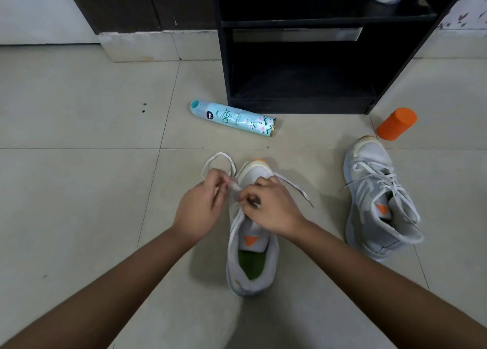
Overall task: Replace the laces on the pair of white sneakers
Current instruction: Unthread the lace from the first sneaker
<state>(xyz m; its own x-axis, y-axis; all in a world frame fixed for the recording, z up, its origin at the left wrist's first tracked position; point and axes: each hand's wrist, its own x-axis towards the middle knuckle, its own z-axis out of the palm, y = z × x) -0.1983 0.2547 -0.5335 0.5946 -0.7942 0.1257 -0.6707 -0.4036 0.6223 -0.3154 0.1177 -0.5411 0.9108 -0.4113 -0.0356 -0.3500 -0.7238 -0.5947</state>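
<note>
At far left only bare tiled floor (pixel 79 190) is seen; then the left hand (pixel 199 207) comes into play, fingertips pinched on the white lace (pixel 292 186), a slack loop of which is thrown out on the tiles just beyond it; past the loop, further back, a pale blue spray can (pixel 233 118) is lying on its side, well apart from the action; the near sneaker (pixel 253 246) is set dead centre, long axis running straight away from the person, heel close in, orange-tipped toe far; both hands are held over its front eyelets, so the work lies directly beneath them; the right hand (pixel 272 213) is curled over the tongue side, fingers closed on the lace at the eyelet row, the free end trailing off rightward onto the floor; whether the lace is being fed in or drawn out cannot be told; the left hand is judged nearer the loop, the right nearer the loose tail; behind, a black shelf unit (pixel 303 106) is standing; further right, the second sneaker (pixel 379 203) is found fully laced, toe also pointing away, well apart from both hands, closer to the right arm; an orange bottle (pixel 396 124) is parked just beyond its toe.
</note>
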